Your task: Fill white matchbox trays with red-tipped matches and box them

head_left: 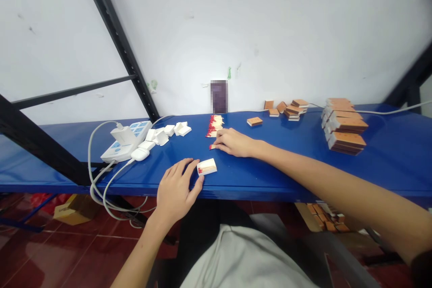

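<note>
A small white matchbox tray (209, 164) with some red-headed matches in it lies near the front edge of the blue table. My left hand (177, 186) steadies its left end between thumb and index finger, the other fingers resting on the tabletop. Farther back, my right hand (232, 142) is closed in a pinch on matches (212, 146), whose red heads stick out to the left; their number is hidden by the fingers. Just beyond it lies a row of loose matches (214, 125), heads to the left.
Several empty white trays (162, 137) lie at left, beside a power strip (116, 147) with chargers and cables. Brown matchbox covers (293, 110) lie at the back right, near a taller stack (347, 139). A single matchbox (254, 121) sits right of the loose matches. Black metal posts (114, 31) frame the table.
</note>
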`<action>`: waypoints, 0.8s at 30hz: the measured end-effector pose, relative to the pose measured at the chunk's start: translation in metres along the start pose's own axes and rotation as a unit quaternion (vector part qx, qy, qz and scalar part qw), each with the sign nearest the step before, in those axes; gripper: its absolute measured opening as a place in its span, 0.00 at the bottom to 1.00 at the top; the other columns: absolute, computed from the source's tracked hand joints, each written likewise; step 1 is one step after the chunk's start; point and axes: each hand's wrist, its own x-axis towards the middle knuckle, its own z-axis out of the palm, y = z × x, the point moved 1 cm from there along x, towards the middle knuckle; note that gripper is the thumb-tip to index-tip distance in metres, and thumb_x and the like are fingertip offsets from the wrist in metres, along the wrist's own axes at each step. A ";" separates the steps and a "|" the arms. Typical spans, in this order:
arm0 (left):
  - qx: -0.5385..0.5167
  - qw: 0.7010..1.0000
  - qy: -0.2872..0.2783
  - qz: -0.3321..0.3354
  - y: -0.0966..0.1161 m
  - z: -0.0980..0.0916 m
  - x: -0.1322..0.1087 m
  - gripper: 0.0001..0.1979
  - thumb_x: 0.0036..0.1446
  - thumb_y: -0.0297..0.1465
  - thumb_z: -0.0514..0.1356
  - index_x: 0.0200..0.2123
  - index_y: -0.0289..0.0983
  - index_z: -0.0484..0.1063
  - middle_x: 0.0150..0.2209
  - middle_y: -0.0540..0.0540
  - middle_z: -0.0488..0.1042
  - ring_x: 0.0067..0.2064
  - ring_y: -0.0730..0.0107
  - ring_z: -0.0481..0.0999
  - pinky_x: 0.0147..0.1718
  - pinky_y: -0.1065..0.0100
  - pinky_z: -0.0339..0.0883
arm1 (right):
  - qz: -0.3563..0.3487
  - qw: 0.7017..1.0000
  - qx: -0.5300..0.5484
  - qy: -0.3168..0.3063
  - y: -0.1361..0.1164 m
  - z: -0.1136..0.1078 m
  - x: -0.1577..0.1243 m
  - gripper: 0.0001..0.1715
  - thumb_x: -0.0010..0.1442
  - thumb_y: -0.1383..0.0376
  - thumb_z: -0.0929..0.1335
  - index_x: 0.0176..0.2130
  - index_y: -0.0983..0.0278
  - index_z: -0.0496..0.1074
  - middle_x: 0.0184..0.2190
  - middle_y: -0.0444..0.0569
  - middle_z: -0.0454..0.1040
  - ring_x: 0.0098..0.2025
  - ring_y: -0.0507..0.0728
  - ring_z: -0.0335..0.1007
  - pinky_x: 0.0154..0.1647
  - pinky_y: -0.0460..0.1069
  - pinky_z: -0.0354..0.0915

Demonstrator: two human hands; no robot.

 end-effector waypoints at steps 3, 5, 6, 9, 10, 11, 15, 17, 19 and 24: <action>0.001 1.000 0.000 0.000 0.000 0.000 0.000 0.20 0.69 0.40 0.49 0.58 0.39 0.68 0.57 0.41 0.71 0.57 0.53 0.71 0.54 0.54 0.65 | -0.003 1.000 0.007 0.004 0.000 0.000 0.000 0.17 0.69 0.63 0.63 0.46 0.66 0.79 0.44 0.56 0.75 0.44 0.59 0.71 0.46 0.53 0.61; 0.001 1.000 -0.003 0.000 0.000 0.000 0.000 0.20 0.69 0.40 0.49 0.58 0.40 0.68 0.57 0.40 0.71 0.57 0.53 0.71 0.54 0.54 0.65 | -0.004 1.000 0.009 0.003 0.000 0.000 0.000 0.17 0.69 0.63 0.63 0.46 0.66 0.79 0.44 0.56 0.76 0.43 0.59 0.71 0.46 0.53 0.61; 0.001 1.000 -0.004 0.001 0.000 0.000 0.000 0.20 0.69 0.40 0.49 0.58 0.40 0.68 0.57 0.40 0.71 0.57 0.53 0.71 0.54 0.54 0.65 | -0.004 1.000 0.009 0.002 0.000 0.000 0.000 0.17 0.69 0.63 0.63 0.46 0.66 0.79 0.44 0.56 0.76 0.43 0.59 0.71 0.46 0.53 0.61; 0.000 1.000 -0.003 0.000 0.000 -0.001 -0.001 0.20 0.69 0.39 0.49 0.58 0.39 0.68 0.57 0.40 0.71 0.57 0.53 0.71 0.54 0.53 0.65 | -0.001 1.000 0.008 0.001 0.000 0.000 0.000 0.17 0.69 0.63 0.63 0.46 0.66 0.79 0.44 0.56 0.77 0.43 0.59 0.72 0.47 0.53 0.61; 0.001 1.000 -0.002 0.001 0.000 -0.001 -0.001 0.20 0.69 0.39 0.49 0.58 0.39 0.68 0.57 0.40 0.72 0.57 0.53 0.71 0.54 0.53 0.65 | 0.001 1.000 0.010 0.003 0.000 -0.001 0.000 0.16 0.69 0.63 0.63 0.45 0.65 0.79 0.43 0.56 0.77 0.44 0.59 0.72 0.48 0.54 0.60; 0.001 1.000 -0.001 0.001 0.000 -0.001 -0.001 0.20 0.69 0.39 0.50 0.58 0.39 0.68 0.57 0.40 0.72 0.57 0.52 0.71 0.54 0.53 0.65 | 0.002 1.000 0.014 0.005 0.000 -0.001 0.000 0.16 0.68 0.63 0.63 0.44 0.65 0.79 0.43 0.55 0.77 0.44 0.59 0.72 0.48 0.54 0.60; 0.002 1.000 0.001 0.002 0.001 -0.001 0.000 0.19 0.69 0.39 0.50 0.58 0.39 0.68 0.56 0.41 0.72 0.57 0.53 0.71 0.54 0.53 0.66 | 0.005 0.999 0.030 0.011 0.000 -0.001 0.000 0.14 0.68 0.64 0.65 0.44 0.65 0.79 0.43 0.55 0.77 0.44 0.59 0.72 0.49 0.54 0.61; 0.001 1.000 0.000 0.001 0.000 0.000 0.001 0.20 0.69 0.39 0.50 0.58 0.39 0.68 0.56 0.41 0.72 0.56 0.53 0.71 0.54 0.53 0.66 | 0.007 0.999 0.036 0.011 -0.001 -0.001 0.000 0.14 0.67 0.64 0.65 0.45 0.66 0.79 0.45 0.56 0.77 0.45 0.60 0.72 0.48 0.54 0.62; 0.001 1.000 -0.002 0.001 0.000 0.000 0.002 0.20 0.69 0.39 0.50 0.58 0.39 0.68 0.56 0.41 0.72 0.57 0.53 0.71 0.54 0.53 0.65 | 0.010 0.999 0.041 0.009 -0.001 -0.002 -0.001 0.14 0.67 0.65 0.65 0.46 0.67 0.79 0.45 0.56 0.77 0.46 0.60 0.72 0.47 0.53 0.63; 0.002 1.000 -0.002 0.002 -0.001 0.001 0.001 0.20 0.69 0.39 0.50 0.58 0.39 0.68 0.57 0.41 0.71 0.57 0.53 0.71 0.54 0.53 0.65 | 0.000 0.999 0.037 0.004 -0.002 -0.003 -0.001 0.15 0.67 0.65 0.64 0.45 0.67 0.79 0.43 0.56 0.78 0.45 0.60 0.73 0.47 0.52 0.65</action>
